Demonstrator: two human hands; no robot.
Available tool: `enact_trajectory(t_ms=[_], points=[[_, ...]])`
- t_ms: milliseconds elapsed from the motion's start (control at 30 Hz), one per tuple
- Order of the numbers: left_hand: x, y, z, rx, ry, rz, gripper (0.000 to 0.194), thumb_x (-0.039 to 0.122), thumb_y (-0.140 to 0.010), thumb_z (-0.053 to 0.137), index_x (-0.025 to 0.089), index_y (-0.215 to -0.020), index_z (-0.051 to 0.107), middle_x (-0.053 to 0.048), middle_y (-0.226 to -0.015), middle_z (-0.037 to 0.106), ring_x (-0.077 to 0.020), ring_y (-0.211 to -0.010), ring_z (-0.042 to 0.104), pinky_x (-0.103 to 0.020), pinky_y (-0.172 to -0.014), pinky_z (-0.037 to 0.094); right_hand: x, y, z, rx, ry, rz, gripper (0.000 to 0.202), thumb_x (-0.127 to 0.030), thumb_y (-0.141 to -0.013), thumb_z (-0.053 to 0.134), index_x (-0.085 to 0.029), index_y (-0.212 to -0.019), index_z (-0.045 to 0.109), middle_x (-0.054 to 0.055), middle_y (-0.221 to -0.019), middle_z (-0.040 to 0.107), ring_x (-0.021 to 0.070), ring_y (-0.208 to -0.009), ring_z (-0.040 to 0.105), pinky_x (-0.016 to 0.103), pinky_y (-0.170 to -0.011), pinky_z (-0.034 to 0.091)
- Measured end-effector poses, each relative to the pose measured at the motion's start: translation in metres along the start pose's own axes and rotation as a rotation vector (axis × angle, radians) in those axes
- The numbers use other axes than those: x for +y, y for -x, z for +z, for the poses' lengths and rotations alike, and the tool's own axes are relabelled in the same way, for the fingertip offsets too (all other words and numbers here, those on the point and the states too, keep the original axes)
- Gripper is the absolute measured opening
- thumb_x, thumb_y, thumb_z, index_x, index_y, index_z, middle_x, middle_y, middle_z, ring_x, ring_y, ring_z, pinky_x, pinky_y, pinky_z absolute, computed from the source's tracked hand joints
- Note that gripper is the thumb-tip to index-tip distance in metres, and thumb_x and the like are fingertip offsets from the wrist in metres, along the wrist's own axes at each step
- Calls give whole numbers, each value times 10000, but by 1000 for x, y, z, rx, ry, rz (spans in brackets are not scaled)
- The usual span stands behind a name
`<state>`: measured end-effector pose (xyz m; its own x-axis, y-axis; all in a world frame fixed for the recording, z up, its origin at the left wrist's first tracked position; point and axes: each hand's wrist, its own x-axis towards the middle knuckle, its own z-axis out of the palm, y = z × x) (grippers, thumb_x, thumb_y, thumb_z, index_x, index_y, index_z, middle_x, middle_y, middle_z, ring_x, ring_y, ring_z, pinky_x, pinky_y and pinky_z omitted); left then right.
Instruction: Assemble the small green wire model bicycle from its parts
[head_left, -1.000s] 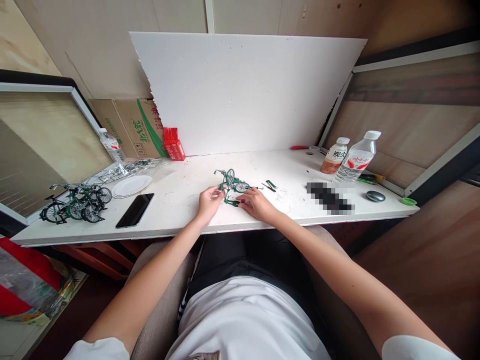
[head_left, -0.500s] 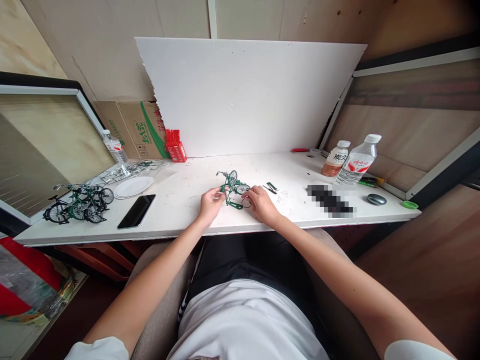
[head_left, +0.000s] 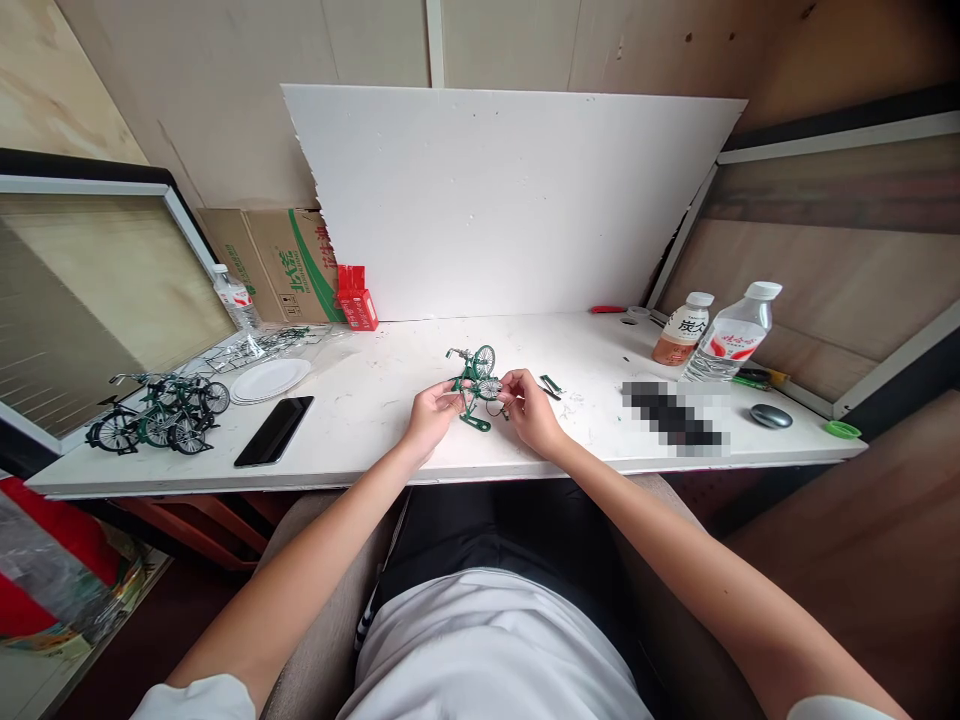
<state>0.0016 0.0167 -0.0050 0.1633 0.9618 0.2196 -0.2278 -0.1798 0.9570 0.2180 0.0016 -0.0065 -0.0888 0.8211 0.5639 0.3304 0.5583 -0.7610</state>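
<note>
A small green model bicycle [head_left: 480, 364] is held between my hands, just above the front part of the white table. My left hand [head_left: 433, 418] is closed, its thumb and fingers pinching the frame from the left. From the right, my right hand [head_left: 534, 418] pinches at the edge of a spoked wheel; its fingertips partly hide what they grip. Below the wheel, close to the right fingers, shows part of a thin dark ring [head_left: 495, 408]. A green chain-guard-like piece [head_left: 475, 423] sticks out below the bicycle. Small green and black parts [head_left: 551, 386] lie beyond my right hand.
Several finished model bicycles [head_left: 161, 412] stand at the left, near a phone [head_left: 274, 432] and white plates [head_left: 270, 381]. At the right are a brown drink bottle [head_left: 681, 335], a water bottle [head_left: 731, 340], a computer mouse [head_left: 771, 416] and a green lid [head_left: 842, 430]. A white board [head_left: 517, 200] stands behind.
Both hands have shifted slightly right in view with the bicycle. The right fingers have moved up against the wheel, away from the thin ring below it. The view has tilted a little.
</note>
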Motion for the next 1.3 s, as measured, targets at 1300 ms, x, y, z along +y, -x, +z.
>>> enact_trajectory(t_ms=[1300], points=[[0,5,8,-178,85,-124,484,286,-697,972,148,-1045,665,-124,-1064,799,-214,-932,765,-421,-941,609,-3,-3,3,-17,-194,111,409,-614,-882,792,-232,-974,678,70,-979,711,221,-874,707,373,-724,667]])
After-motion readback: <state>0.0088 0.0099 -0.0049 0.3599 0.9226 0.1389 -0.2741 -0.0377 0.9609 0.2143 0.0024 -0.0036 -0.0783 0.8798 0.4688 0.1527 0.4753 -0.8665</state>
